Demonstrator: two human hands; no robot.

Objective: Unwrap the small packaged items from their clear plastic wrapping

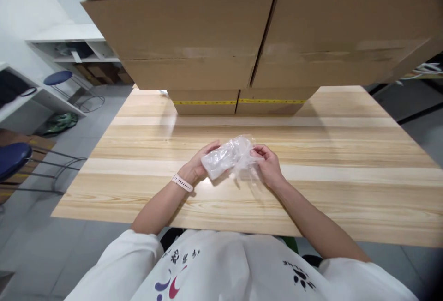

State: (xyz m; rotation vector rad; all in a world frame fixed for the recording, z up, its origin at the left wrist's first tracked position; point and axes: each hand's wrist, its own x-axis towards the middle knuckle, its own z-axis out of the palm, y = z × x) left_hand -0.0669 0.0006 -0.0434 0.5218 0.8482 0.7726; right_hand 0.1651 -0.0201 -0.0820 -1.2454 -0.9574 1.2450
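Observation:
A white, box-shaped item in a clear plastic bag (221, 159) is held just above the wooden table, tilted up to the right. My left hand (200, 159) wraps round its left end, with some fingers hidden behind it. At the other end, my right hand (267, 162) pinches the loose, crumpled plastic between thumb and fingers. Thin plastic hangs down below the right fingers. What lies inside the bag shows only as a pale block.
Large cardboard boxes (194, 42) are stacked at the back of the wooden table (138, 171). A yellow measuring tape (270, 101) runs along the lower boxes. Blue stools (58, 77) and white shelves (69, 33) stand on the left, and a green bag (60, 123) lies on the floor.

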